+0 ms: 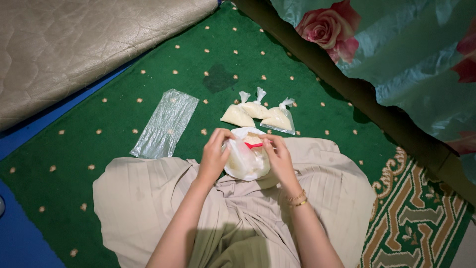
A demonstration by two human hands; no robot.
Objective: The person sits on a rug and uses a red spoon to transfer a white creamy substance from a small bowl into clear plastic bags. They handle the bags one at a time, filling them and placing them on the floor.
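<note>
Green carpet (277, 64) with small tan dots covers the floor where the person sits, and everything else is best placed from the white bowl (237, 133) resting on the lap at the front edge of the beige skirt (144, 198). Far beyond the bowl and to its left lies a quilted tan mattress (74, 44); beyond and to its right hangs a teal cloth with pink roses (396, 44). A flat stack of empty clear bags (166, 124) lies on the carpet to the left of the bowl, within easy reach of the left arm. Three tied bags (258, 115) of pale grain sit in a close cluster just beyond the bowl, knots up, apparently set aside out of the way once closed.

Over the bowl both hands work a small clear bag (244, 161). It is thin, crinkled plastic, partly filled with the same pale grain, and it hangs above the bowl so any spill would likely fall back in. The left hand (214, 155) pinches the bag's upper edge with curled fingers. The right hand (278, 158) grips the other side, fingers narrow; whether it also holds the red scoop (254, 145) showing at the bag's mouth, I cannot tell.
</note>
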